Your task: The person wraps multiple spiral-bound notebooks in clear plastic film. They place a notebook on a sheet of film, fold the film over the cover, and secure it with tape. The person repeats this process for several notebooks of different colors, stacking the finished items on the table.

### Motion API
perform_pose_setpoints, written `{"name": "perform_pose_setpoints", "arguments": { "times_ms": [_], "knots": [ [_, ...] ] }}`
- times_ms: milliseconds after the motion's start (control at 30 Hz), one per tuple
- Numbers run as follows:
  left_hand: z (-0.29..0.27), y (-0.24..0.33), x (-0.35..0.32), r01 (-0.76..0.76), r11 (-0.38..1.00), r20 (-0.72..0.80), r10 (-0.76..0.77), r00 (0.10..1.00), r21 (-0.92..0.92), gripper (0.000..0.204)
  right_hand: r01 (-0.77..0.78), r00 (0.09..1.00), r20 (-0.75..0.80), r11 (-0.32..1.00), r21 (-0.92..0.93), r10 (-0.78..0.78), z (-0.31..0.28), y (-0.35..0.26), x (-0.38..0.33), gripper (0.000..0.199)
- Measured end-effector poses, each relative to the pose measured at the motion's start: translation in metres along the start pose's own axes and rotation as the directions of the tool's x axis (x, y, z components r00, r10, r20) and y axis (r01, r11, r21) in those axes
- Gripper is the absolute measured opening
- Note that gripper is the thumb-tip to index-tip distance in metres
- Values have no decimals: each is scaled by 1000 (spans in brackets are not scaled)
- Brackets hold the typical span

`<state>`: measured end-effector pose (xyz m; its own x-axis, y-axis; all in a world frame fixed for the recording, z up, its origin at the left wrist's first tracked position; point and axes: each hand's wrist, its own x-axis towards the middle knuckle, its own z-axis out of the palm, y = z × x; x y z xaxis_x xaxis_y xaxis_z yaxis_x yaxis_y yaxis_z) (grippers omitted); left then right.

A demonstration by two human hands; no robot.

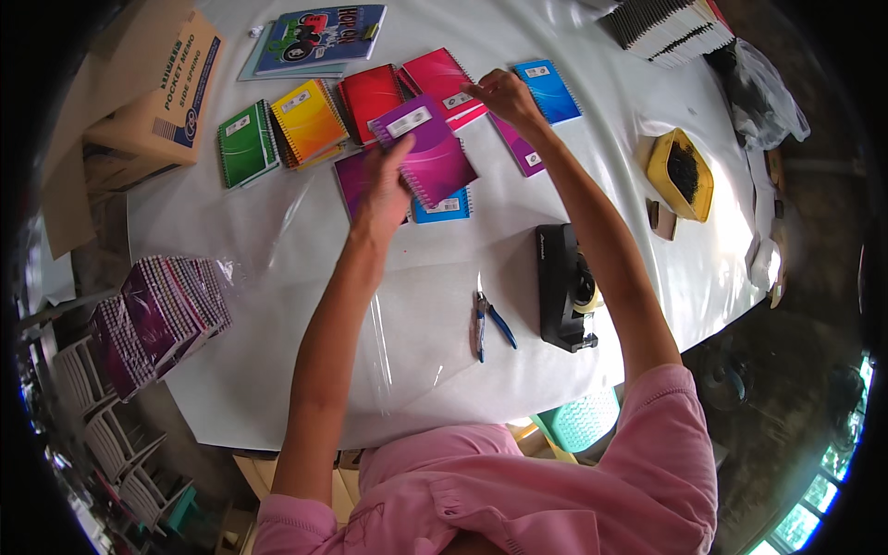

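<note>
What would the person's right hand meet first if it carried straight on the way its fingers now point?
The right hand points left across the table; it would probably first meet the pink spiral-bound notebook at its fingertips, though height above it is unclear.

We take this for a small packing workshop. We see a white-covered bench (277,388) with stacks of spiral notebooks (162,319), a cardboard carton (157,92), clear wrapping film (388,342) and a tape dispenser (564,287).

Blue notebook (442,207) mostly hidden under purple notebook (427,148) (only an edge shows), box (139,88) cropped
</note>
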<state>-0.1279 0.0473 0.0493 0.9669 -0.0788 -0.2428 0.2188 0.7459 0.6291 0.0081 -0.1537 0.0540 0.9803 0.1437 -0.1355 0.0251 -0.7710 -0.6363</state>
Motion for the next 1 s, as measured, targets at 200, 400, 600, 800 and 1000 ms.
{"name": "perform_pose_setpoints", "arguments": {
  "times_ms": [200, 400, 600, 800, 1000],
  "knots": [
    [-69, 37, -34, 38, 998, -117, -44, 992, -50, 68, -145, 926, -375, 964, -224, 52, 51, -21, 27, 67],
    [-93, 42, -48, 70, 993, -79, -78, 994, -92, 74, -131, 988, 154, 477, 869, -10, 32, -67, -64, 32],
    [-97, 40, -60, 52, 998, -79, -55, 995, -40, 58, 253, 877, -455, 954, 159, -156, 132, -66, -131, 38],
    [-120, 57, -80, 45, 999, -177, -41, 983, 21, 57, -248, 826, -559, 937, -247, 71, 120, -28, -128, 48],
    [-131, 51, -89, 99, 995, -167, -101, 981, -21, 71, -22, 988, -89, 699, 714, 122, 64, -103, -140, 37]
  ]
}}
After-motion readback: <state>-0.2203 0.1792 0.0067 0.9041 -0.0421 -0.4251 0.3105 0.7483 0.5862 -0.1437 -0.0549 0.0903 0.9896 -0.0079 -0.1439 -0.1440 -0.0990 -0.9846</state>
